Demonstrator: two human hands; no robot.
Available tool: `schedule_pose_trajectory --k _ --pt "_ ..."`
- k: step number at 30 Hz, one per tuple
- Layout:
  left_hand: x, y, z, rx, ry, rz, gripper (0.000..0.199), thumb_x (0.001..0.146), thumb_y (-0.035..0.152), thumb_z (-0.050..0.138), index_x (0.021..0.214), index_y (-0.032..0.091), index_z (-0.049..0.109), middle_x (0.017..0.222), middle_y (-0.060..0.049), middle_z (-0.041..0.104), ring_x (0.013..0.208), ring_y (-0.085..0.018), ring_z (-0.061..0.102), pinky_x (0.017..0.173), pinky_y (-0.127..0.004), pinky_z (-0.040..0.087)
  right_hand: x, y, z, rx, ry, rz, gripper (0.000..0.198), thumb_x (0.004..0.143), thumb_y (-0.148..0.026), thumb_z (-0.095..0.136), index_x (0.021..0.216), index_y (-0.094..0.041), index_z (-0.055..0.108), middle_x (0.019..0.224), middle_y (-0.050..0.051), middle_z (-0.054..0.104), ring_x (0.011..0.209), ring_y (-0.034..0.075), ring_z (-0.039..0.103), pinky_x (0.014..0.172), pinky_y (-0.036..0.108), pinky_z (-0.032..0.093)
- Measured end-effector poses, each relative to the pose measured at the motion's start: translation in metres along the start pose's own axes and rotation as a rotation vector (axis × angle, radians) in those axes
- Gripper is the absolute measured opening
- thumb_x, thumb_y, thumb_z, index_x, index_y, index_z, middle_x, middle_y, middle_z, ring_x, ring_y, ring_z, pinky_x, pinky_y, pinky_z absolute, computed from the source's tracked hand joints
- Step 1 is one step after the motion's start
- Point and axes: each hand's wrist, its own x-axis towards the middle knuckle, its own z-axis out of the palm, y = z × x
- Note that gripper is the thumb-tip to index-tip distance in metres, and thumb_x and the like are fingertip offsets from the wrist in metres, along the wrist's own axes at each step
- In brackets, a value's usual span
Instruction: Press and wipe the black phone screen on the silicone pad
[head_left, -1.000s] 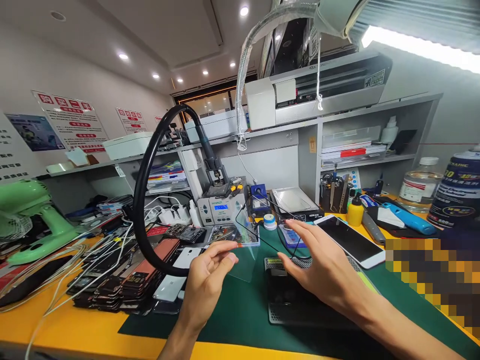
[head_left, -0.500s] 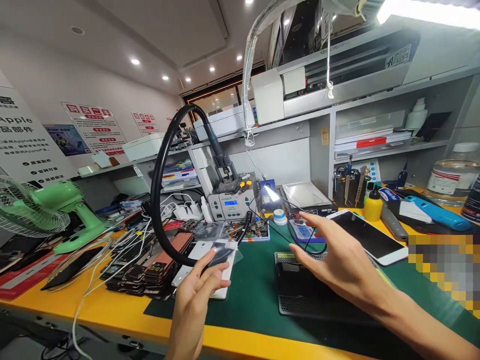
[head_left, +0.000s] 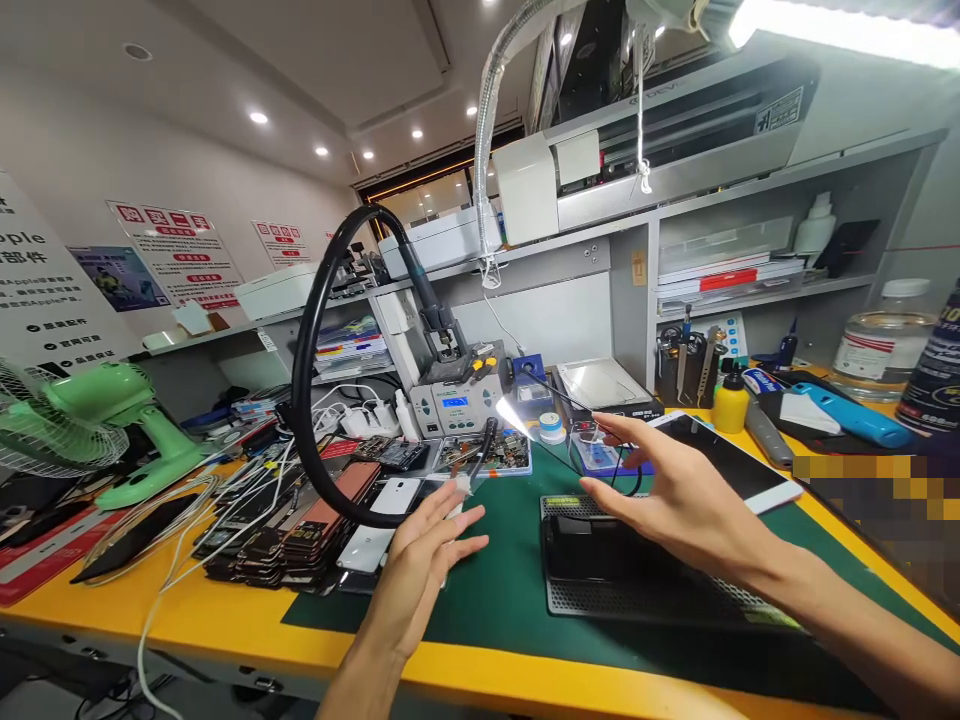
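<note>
My left hand [head_left: 427, 555] is over the green mat, its fingers stretched out and apart. Just behind it lies a white phone [head_left: 379, 530], partly covered by the hand. A small whitish scrap [head_left: 463, 485] shows at its fingertips; whether they touch it I cannot tell. My right hand [head_left: 675, 495] hovers above a black perforated pad [head_left: 577, 602], thumb and forefinger wide apart with nothing between them. On that pad rests a dark, glossy phone-like slab [head_left: 585, 550], its right part hidden by my right hand. Beyond the hand is a white tablet [head_left: 776, 494] with a dark screen.
A black hose [head_left: 300, 400] loops up from the grey hot-air station [head_left: 457, 405] and hangs near my left hand. Stacked phone parts [head_left: 311, 540] and white cables lie left. A lit lamp head [head_left: 514, 418] stands mid-bench. A yellow bottle [head_left: 729, 402] and tool holder [head_left: 686, 370] are right.
My left hand has moved right and upward, its fingers spreading; the dark piece with clear film seen there before is now hidden. My right hand is almost unchanged. The view has shifted slightly.
</note>
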Motion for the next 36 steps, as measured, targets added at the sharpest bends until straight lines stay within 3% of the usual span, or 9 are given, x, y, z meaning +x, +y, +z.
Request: schedule_pose_trajectory --k 3,6,9,12,14,17,20,25,36 --pt "-0.003 0.01 -0.006 0.215 -0.09 -0.067 0.057 0.085 0.03 0.073 0.137 0.017 0.053 0.142 -0.018 0.059 0.109 -0.03 0.071 0.083 -0.041 0.062 0.002 0.005 -0.022 0.043 -0.267 0.025 0.062 0.085 -0.043 0.069 0.14 -0.019 0.055 0.131 0.012 0.068 0.11 0.028 0.069 0.09 0.041 0.059" --pt "-0.008 0.017 -0.012 0.549 -0.228 -0.096 0.06 0.089 0.047 0.068 0.136 0.014 0.05 0.098 -0.012 0.075 0.068 -0.019 0.07 0.063 -0.034 0.058 0.004 0.01 -0.044 0.008 -0.506 0.064 0.064 0.081 -0.049 0.071 0.138 -0.024 0.059 0.13 0.01 0.069 0.111 0.031 0.068 0.091 0.043 0.057" --pt "-0.011 0.021 -0.011 0.778 -0.284 0.075 0.051 0.091 0.053 0.063 0.126 0.016 0.058 0.078 -0.003 0.071 0.067 -0.017 0.066 0.068 -0.032 0.056 0.005 0.012 -0.058 -0.029 -0.66 0.106 0.064 0.078 -0.05 0.072 0.135 -0.023 0.062 0.127 0.009 0.07 0.111 0.032 0.067 0.092 0.044 0.056" --pt "-0.011 0.023 -0.002 1.012 -0.28 0.343 0.04 0.092 0.047 0.062 0.124 0.023 0.061 0.093 -0.004 0.071 0.08 -0.019 0.067 0.075 -0.035 0.057 0.004 0.012 -0.061 -0.051 -0.734 0.14 0.065 0.077 -0.049 0.071 0.135 -0.022 0.062 0.126 0.009 0.07 0.11 0.032 0.066 0.092 0.043 0.055" --pt "-0.006 0.023 0.008 1.186 -0.376 0.549 0.041 0.09 0.04 0.064 0.129 0.026 0.059 0.114 -0.006 0.07 0.099 -0.022 0.067 0.09 -0.041 0.056 0.001 0.013 -0.058 -0.045 -0.759 0.155 0.064 0.076 -0.049 0.072 0.134 -0.024 0.061 0.128 0.008 0.068 0.113 0.032 0.065 0.093 0.043 0.054" --pt "0.007 0.023 0.024 1.382 -0.555 0.755 0.059 0.083 0.034 0.072 0.138 0.023 0.053 0.14 -0.01 0.059 0.135 -0.029 0.049 0.116 -0.049 0.04 -0.004 0.015 -0.052 -0.028 -0.788 0.16 0.066 0.075 -0.048 0.073 0.135 -0.023 0.06 0.13 0.009 0.066 0.115 0.031 0.063 0.097 0.043 0.053" --pt "0.022 0.021 0.036 1.506 -0.679 0.728 0.072 0.079 0.036 0.075 0.144 0.02 0.048 0.151 -0.012 0.051 0.145 -0.03 0.038 0.119 -0.049 0.038 -0.008 0.02 -0.047 -0.022 -0.8 0.163 0.067 0.075 -0.048 0.073 0.135 -0.021 0.058 0.13 0.011 0.064 0.114 0.031 0.063 0.097 0.042 0.052" --pt "0.041 0.013 0.036 1.534 -0.782 0.697 0.072 0.082 0.039 0.073 0.147 0.029 0.045 0.147 -0.007 0.055 0.14 -0.028 0.047 0.119 -0.05 0.04 -0.012 0.024 -0.045 -0.011 -0.778 0.177 0.067 0.075 -0.046 0.074 0.134 -0.02 0.057 0.126 0.011 0.063 0.111 0.029 0.063 0.095 0.04 0.052" --pt "0.06 -0.022 -0.012 1.534 -0.579 0.878 0.088 0.077 0.056 0.074 0.154 0.033 0.038 0.146 -0.006 0.058 0.132 -0.036 0.057 0.108 -0.047 0.051 -0.025 0.039 -0.06 0.146 -0.762 0.186 0.084 0.073 -0.037 0.079 0.148 -0.02 0.045 0.137 0.011 0.059 0.124 0.027 0.058 0.103 0.037 0.049"
